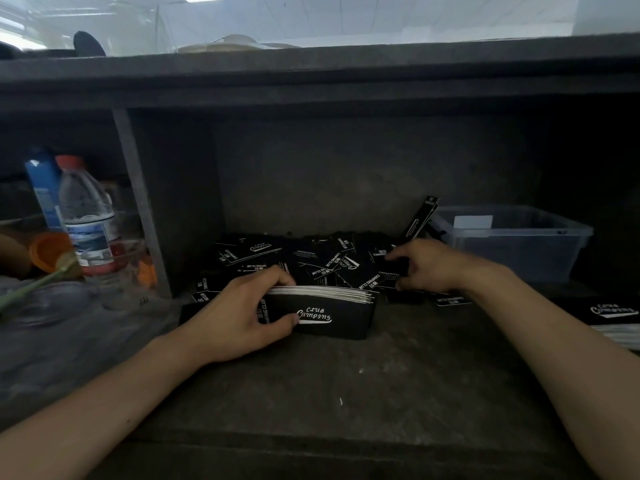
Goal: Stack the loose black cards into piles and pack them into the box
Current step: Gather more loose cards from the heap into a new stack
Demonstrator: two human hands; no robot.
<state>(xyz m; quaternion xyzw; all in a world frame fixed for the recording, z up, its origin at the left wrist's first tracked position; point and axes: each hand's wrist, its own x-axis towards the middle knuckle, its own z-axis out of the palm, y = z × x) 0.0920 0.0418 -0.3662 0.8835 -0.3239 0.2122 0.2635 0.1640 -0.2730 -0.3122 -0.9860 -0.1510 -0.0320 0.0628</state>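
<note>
A heap of loose black cards point(311, 261) with white "Club Camping" print lies at the back of the dark work surface. My left hand point(239, 317) grips a thick stack of cards point(325, 311) standing on edge, thumb on the front face, fingers over the white top edges. My right hand point(426, 266) reaches into the right side of the heap and pinches a single black card point(391, 268). One card point(420, 216) leans upright against a clear plastic box point(512, 237) at the right. Another finished pile point(614, 322) lies at the far right edge.
A dark shelf point(311, 74) overhangs the work area, with an upright divider point(138, 202) at the left. Left of the divider stand a water bottle point(86, 216), a blue bottle point(43, 185), an orange cap point(48, 251) and crumpled clear plastic point(62, 327).
</note>
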